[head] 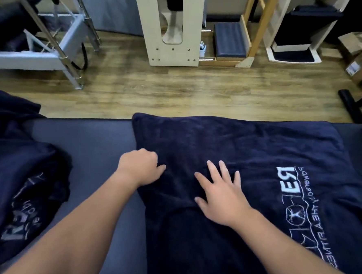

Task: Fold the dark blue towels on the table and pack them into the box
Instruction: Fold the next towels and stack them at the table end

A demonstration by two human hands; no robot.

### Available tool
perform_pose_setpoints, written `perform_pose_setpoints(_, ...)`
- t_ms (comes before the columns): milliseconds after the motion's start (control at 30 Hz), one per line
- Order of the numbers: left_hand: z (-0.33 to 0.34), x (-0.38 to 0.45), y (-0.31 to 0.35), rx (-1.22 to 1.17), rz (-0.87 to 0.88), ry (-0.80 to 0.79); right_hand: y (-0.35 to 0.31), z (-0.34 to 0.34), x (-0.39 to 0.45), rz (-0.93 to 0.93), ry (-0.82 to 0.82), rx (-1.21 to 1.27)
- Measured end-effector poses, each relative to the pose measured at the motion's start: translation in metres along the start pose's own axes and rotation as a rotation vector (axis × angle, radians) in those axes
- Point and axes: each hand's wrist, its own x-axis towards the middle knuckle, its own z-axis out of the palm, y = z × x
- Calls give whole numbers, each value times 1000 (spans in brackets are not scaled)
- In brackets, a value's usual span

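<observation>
Lying flat across the table (pixel 96 146), the towel (pixel 229 146) fills the middle and 3 o'clock side. The left hand (pixel 140 168) curls its fingers, pinching the towel's 9 o'clock edge, while the right hand (pixel 218 195) presses on it with spread, straight fingers. More towels (pixel 18 168) sit heaped at 9 o'clock.

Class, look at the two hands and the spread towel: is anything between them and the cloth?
Nothing visible is. The right hand lies flat with spread fingers on the spread towel, and the left hand rests with curled fingers at its left edge. The crumpled towel lies apart to the left. No box can be made out for certain.
</observation>
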Motion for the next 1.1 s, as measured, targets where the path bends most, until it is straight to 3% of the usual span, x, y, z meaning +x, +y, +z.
perform_pose_setpoints(100,15,-41,2,-85,-210,-91,-9,11,-17,54,60,12)
perform_pose_setpoints(167,28,-65,2,-270,-331,-202,-15,19,-31,71,78,-14)
perform_pose_setpoints(233,40,-83,7,-649,-403,-223,-20,30,-44,81,87,-14)
perform_pose_setpoints(367,51,-110,27,-1654,-384,-105,-25,41,-64,93,43,19)
perform_pose_setpoints(400,53,-114,32,-1769,-389,-126,-23,43,-63,82,24,25)
perform_pose_setpoints(467,65,-120,38,-1705,-413,-104,-20,39,-62,70,11,42)
perform_pose_setpoints(567,77,-125,45,-1334,-437,25,-23,32,-59,70,-41,55)
perform_pose_setpoints(700,81,-124,60,-1129,-452,82,-23,31,-58,60,-93,31)
perform_pose_setpoints(933,80,-122,81,-1183,-473,219,-22,27,-55,50,-149,31)
perform_pose_setpoints(1033,88,-123,66,-1153,-513,179,-17,25,-55,46,-164,38)
perform_pose_setpoints(1100,95,-131,39,-1145,-613,240,-11,25,-54,57,-168,45)
